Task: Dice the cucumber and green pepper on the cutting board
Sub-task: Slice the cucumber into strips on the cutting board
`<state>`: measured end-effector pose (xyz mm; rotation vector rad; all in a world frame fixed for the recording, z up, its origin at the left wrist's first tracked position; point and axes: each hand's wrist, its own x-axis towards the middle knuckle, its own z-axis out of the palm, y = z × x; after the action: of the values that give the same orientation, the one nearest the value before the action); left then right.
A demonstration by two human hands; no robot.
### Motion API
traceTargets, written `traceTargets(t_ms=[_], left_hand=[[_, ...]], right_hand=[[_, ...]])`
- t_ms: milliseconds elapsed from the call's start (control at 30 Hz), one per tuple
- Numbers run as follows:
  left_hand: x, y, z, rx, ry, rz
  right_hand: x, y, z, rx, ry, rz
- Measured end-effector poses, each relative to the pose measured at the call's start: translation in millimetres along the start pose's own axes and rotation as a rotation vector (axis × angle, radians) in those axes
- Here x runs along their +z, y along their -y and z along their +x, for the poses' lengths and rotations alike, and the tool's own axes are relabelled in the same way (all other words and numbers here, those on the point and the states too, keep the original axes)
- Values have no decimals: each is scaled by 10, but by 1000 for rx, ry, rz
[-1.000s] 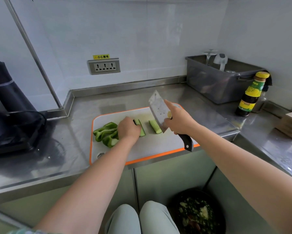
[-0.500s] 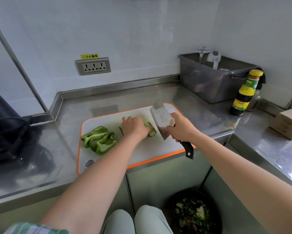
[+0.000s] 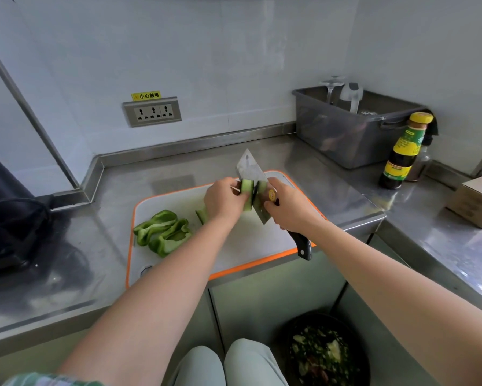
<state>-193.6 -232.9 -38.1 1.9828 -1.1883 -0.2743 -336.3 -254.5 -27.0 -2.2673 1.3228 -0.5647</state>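
Both forearms reach in from six o'clock and meet over the far half of the cutting board (image 3: 248, 246). The left hand (image 3: 224, 203) is lifted off the board, knuckles up, its fingers curled and pinching a cucumber piece (image 3: 246, 195) that stands on end against the flat of the cleaver (image 3: 251, 169). A second cucumber piece (image 3: 260, 190) sits on the blade just at its three o'clock side; what holds it there I cannot tell. The right hand (image 3: 290, 208) is clenched round the cleaver where blade meets handle, the blade raised with its far corner pointing to about eleven o'clock and the black handle end sticking out below the wrist toward five o'clock. A third cucumber piece (image 3: 202, 215) lies on the board, partly hidden at the left wrist's nine o'clock side. The green pepper (image 3: 163, 231), in cut curved pieces, lies heaped on the board's nine o'clock end, well apart from the hands. At two o'clock on the steel counter (image 3: 67, 274) a grey tub (image 3: 343, 143) holds an upturned glass (image 3: 333, 87) and a white object (image 3: 351, 96); a sauce bottle (image 3: 401, 151) stands just beside the tub at its four o'clock corner. Below the counter at five o'clock a dark round vessel (image 3: 363, 346) holds green and pale scraps
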Motion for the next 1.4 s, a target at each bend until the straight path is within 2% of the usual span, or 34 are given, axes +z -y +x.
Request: traceTargets(t_ms=[100,267,400,567,1033,1400], left_hand=[[27,62,-60,65,-117,42],[41,155,-175,130,-174,30],[-3,128,-221,165,-168,25],[-20,68,-269,130,-167,83],[-4,51,-248,110,-167,100],[-21,104,-224,148,-121,61]], right_hand=[[-14,32,-21,7,54,-29],[-116,95,-72,29,106,-64],[-428,245,-54,41,62,-48],[-649,467,-100,47,131,-116],[-614,633,-132,57,239,-317],[-421,589,-48,83,282,-333]])
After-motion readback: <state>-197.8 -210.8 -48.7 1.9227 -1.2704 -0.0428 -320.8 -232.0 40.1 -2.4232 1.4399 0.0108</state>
